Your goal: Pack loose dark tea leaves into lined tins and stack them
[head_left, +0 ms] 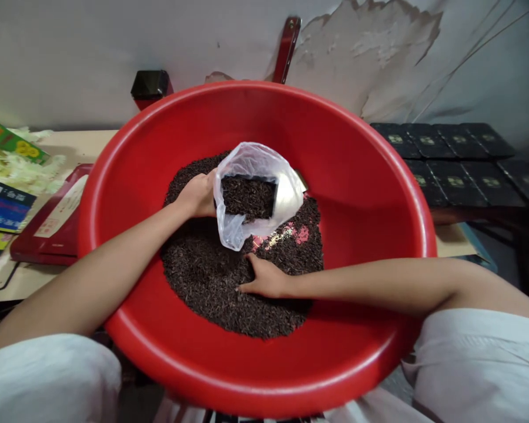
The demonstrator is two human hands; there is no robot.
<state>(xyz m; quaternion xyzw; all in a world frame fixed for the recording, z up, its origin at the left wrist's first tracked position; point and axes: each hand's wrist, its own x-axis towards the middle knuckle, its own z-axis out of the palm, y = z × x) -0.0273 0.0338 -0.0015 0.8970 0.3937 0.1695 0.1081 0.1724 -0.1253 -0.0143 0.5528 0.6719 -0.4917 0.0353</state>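
My left hand (198,195) grips the left side of a box whose mouth is lined with a clear plastic bag (286,200). Dark, dry, leaf-like bits that look like loose tea (249,197) fill the opening, and the bag's edge flares out around it. Most of the box's outer sides are hidden by the bag and my fingers. Just below the bag, my right hand (268,278) reaches into the heap of the same dark bits (203,294), thumb and a finger apart; its other fingers are partly hidden. The heap lies on the bottom of a big red basin (374,205).
Behind the basin, a black-topped box (150,85) stands near the peeling wall. Several black boxes (449,141) sit in rows at right. On the left lie a dark red flat device (55,223), a green packet (15,141) and pale shredded filler (30,170).
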